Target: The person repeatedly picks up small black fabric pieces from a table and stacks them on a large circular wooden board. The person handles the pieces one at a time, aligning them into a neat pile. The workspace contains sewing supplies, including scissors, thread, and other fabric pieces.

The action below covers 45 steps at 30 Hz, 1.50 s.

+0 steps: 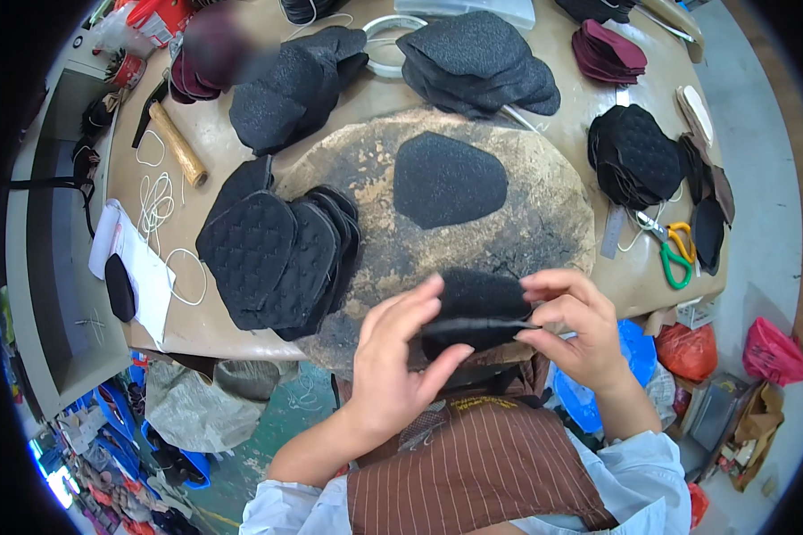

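A folded black shoe-upper-shaped piece of fabric [484,299] is held up over the near edge of a round wooden block. At its right edge, my right hand [582,328] pinches it between thumb and fingers. My left hand [388,361] is beside its left edge, thumb and fingers spread apart. One flat black fabric piece [451,180] lies on the block [549,201] just beyond my hands. To the left, a stack of quilted black pieces [250,254] overlaps the block's edge.
More black stacks [468,58] sit at the back, and another quilted stack [633,152] at right. Scissors [676,254] with green and orange handles lie near a metal ruler [612,230]. A wooden-handled hammer [178,144] and loose white cord [156,203] are at left.
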Motion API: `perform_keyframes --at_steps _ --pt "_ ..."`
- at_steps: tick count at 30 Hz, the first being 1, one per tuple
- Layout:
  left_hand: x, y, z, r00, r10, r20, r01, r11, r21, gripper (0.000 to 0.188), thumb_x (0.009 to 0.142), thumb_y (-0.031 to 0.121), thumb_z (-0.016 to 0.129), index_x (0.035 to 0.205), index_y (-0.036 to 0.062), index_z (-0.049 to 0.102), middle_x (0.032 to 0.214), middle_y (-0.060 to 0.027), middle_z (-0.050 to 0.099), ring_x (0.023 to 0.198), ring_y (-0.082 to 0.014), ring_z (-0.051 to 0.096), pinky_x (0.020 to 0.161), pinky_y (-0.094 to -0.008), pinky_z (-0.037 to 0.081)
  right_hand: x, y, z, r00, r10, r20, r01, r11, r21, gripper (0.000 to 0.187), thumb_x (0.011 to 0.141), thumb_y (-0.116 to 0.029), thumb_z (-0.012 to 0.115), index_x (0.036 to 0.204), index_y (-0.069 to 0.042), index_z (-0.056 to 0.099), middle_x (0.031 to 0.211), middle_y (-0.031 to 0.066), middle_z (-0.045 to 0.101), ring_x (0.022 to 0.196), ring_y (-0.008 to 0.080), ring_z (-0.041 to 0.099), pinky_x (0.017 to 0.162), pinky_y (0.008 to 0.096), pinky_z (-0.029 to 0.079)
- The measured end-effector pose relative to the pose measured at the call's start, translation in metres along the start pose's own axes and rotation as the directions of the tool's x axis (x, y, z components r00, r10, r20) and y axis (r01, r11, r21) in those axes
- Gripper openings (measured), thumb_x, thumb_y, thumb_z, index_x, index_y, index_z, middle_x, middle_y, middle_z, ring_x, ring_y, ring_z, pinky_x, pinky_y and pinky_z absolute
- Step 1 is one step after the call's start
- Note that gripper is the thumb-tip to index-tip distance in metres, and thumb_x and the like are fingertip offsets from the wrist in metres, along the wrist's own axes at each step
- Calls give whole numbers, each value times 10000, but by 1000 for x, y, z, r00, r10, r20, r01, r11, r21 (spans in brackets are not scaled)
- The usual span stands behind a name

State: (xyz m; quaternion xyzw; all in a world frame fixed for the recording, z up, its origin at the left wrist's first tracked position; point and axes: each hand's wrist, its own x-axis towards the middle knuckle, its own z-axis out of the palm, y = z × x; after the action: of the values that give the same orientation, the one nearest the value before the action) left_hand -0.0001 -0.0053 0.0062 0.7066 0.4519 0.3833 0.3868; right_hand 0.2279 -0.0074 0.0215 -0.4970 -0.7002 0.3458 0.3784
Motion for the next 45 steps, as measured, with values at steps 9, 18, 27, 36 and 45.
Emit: perform_keyframes --at_steps 9,18,27,36,45 --pt "11 11 -69 853 -220 -473 135 969 -208 456 826 -105 586 1256 -38 447 1226 -148 527 1139 -196 527 997 -336 430 21 7 -60 937 124 -326 -157 985 -75 178 817 -67 725 964 -21 637 817 55 662 694 88 609 628 246 486" --pt "-11 10 -52 976 208 -70 -121 776 618 489 684 103 746 1152 55 608 1372 -233 425 1261 -398 411 1038 -483 338 72 52 -126 891 109 -440 -428 526 -735 502 803 -288 731 1184 3 581 1069 207 598 1027 361 572 887 419 451" --pt "-68 -4 -4 977 20 212 -133 834 535 592 672 293 817 1226 205 627 1430 -349 233 1272 -449 336 998 -522 316 32 -15 -46 914 404 -25 -389 893 227 120 855 -44 677 956 -4 626 911 -12 602 826 47 542 733 205 458" --pt "-73 -11 -1 978 -3 210 -117 823 556 569 695 312 797 1227 224 617 1429 -330 257 1262 -436 360 1002 -526 324 17 6 19 840 488 235 -526 839 137 178 836 -93 711 959 16 643 814 40 665 767 71 598 684 253 495" --pt "-75 -15 -1 983 18 183 -112 848 519 578 668 265 813 1204 193 608 1422 -317 283 1250 -436 385 990 -532 343 11 8 18 854 480 202 -507 854 117 194 821 -91 727 963 11 643 816 46 675 776 64 600 685 252 496"
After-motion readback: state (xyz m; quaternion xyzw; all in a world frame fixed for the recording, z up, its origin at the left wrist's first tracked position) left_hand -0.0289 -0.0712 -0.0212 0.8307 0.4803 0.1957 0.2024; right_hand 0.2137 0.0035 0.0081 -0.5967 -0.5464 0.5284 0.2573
